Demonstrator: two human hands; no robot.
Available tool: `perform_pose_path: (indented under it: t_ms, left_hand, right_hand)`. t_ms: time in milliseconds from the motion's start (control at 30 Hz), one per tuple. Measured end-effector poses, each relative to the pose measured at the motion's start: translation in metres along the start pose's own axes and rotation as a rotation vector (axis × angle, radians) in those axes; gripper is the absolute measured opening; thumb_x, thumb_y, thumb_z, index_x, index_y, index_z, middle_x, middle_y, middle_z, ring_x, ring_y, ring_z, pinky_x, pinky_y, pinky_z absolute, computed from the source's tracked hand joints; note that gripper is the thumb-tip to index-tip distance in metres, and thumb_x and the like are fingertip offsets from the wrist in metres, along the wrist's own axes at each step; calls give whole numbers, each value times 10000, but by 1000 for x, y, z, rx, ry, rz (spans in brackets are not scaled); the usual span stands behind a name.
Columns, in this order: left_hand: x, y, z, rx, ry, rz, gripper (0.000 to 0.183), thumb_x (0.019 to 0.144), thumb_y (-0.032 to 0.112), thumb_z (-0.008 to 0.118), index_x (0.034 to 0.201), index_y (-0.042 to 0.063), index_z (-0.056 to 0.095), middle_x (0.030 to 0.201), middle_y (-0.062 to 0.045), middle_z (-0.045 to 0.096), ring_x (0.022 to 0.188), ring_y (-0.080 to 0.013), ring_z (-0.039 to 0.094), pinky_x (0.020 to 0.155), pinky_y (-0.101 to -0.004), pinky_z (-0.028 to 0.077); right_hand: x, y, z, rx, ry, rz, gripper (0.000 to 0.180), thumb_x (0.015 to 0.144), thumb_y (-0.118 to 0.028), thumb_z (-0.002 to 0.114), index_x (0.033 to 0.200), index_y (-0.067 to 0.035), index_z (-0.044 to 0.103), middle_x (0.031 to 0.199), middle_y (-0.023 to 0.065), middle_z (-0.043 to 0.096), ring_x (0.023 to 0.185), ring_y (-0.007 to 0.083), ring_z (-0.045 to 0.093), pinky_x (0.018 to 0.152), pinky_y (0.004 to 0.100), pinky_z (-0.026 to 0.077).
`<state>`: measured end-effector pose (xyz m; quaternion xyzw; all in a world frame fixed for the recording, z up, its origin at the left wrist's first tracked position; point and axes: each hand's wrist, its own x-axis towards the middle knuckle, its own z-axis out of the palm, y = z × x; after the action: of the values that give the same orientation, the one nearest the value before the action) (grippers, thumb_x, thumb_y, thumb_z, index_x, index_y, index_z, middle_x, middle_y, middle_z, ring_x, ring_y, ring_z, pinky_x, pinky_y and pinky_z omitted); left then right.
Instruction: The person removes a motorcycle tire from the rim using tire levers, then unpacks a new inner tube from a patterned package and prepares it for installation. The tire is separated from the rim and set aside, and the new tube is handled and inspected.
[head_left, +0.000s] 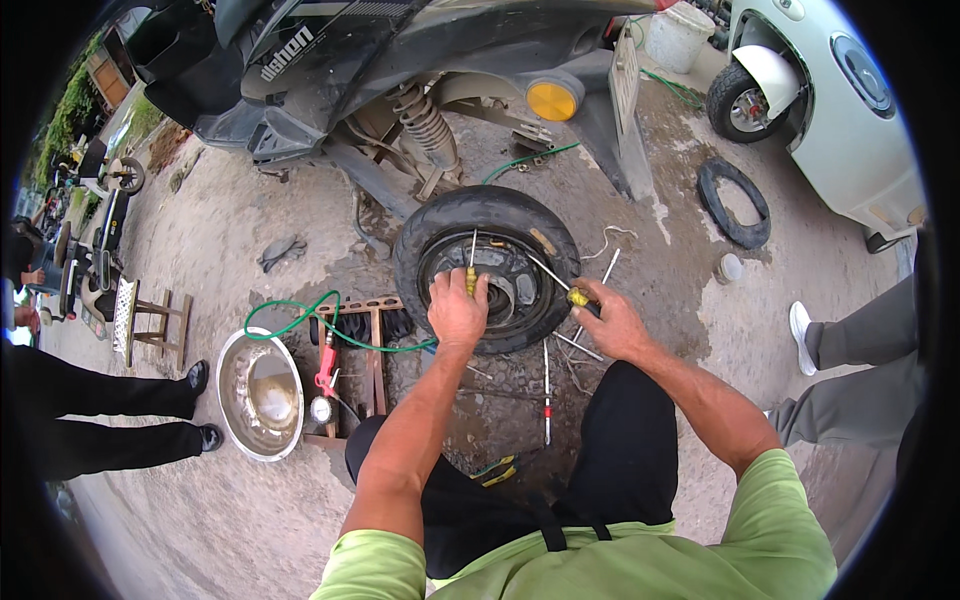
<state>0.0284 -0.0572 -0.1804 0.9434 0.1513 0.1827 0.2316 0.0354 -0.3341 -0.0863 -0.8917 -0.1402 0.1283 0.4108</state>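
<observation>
A small black tyre (487, 206) lies flat before me, mounted around a dirty metal wheel rim (517, 281). My left hand (457, 309) is over the rim, gripping a yellow-handled screwdriver (473, 251) whose shaft points towards the far bead. In my right hand (616, 321) is another screwdriver (551, 272), with a yellow and black handle; its shaft crosses the right side of the tyre and its tip is at the rim's edge. Whether either tip sits under the bead cannot be told.
A scooter (330, 97) with a coil shock absorber (424, 124) stands beyond the tyre. To the left are a metal basin (223, 390), a pink inflator gun (326, 367) and a green hose (367, 346). Tyre levers (547, 382) lie nearby. People stand at both sides; a loose tyre (709, 196) lies right.
</observation>
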Motion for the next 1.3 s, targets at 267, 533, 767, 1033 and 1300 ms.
perform_pose_path:
  t_ms: [267, 533, 767, 1033, 1300]
  left_hand:
    - [2, 2, 5, -34, -6, 22, 379, 968, 413, 781, 1092, 65, 691, 1138, -179, 642, 1084, -433, 640, 849, -558, 574]
    - [10, 2, 3, -35, -74, 75, 372, 961, 393, 791, 1082, 55, 695, 1119, -182, 622, 1082, -432, 621, 842, -570, 555]
    - [11, -4, -2, -44, -88, 80, 354, 948, 378, 804, 1060, 57, 704, 1111, -174, 622, 1076, -430, 616, 838, -566, 552]
    - [12, 0, 3, -37, -78, 70, 361, 931, 373, 824, 1066, 59, 705, 1111, -172, 623, 1084, -430, 616, 829, -563, 558]
    - [11, -7, 1, -106, -52, 84, 361, 933, 359, 825, 1083, 54, 703, 1123, -176, 622, 1085, -431, 612, 834, -561, 549]
  right_hand:
    - [54, 21, -44, 303, -286, 363, 455, 989, -157, 697, 1386, 62, 673, 917, 72, 763, 587, 117, 588, 514, 301, 450]
    - [138, 39, -91, 451, -618, 634, 297, 997, -203, 739, 1211, 1, 726, 905, 61, 734, 559, 95, 566, 457, 283, 412]
    - [67, -4, 2, 329, -159, 484, 227, 1010, -211, 706, 935, 3, 713, 744, 59, 653, 536, 151, 539, 434, 348, 391]
    - [123, -16, -46, 293, -455, 654, 278, 1053, -233, 670, 878, -17, 661, 734, 54, 611, 571, 144, 554, 428, 337, 416]
    - [58, -26, 47, 1042, -152, 908, 183, 1072, -221, 666, 1001, -63, 607, 736, -6, 551, 559, 116, 522, 444, 300, 408]
